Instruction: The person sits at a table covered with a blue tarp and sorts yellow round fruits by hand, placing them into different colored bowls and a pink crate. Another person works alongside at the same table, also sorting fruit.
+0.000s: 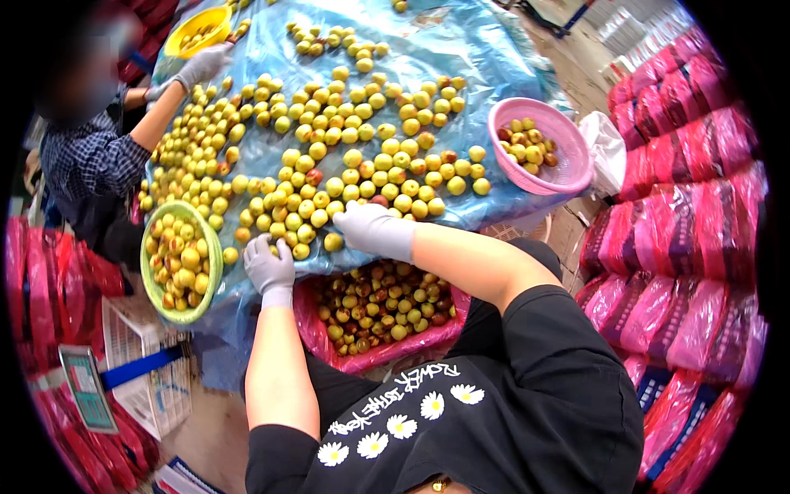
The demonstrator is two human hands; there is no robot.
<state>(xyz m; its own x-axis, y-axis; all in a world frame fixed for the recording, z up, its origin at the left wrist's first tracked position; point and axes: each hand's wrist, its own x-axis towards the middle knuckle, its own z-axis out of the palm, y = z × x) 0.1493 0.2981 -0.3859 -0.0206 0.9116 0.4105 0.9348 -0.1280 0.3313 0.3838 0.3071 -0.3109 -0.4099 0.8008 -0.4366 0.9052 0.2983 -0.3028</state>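
Many round yellow-green fruits (318, 216), some with brown patches, lie spread over a table covered with blue plastic sheeting (494, 62). My left hand (270, 262), in a grey glove, rests at the near edge of the sheet among the closest fruits, fingers somewhat apart; whether it holds one cannot be told. To its right my right hand (367, 228), gloved too, reaches into the fruits with its fingers bent down; a reddish-brown fruit (379, 201) shows just beyond it, and its fingertips are partly hidden. Below the table edge sits a container lined with pink plastic (382, 352), full of browner fruits.
A green basket (216, 272) full of fruits stands at the left, a pink basket (574, 148) partly filled at the right, and a yellow basket (173, 43) beside a gloved co-worker (92, 154). Pink-wrapped stacks (673, 228), a white crate (151, 383) and a scale display (88, 389) flank the table.
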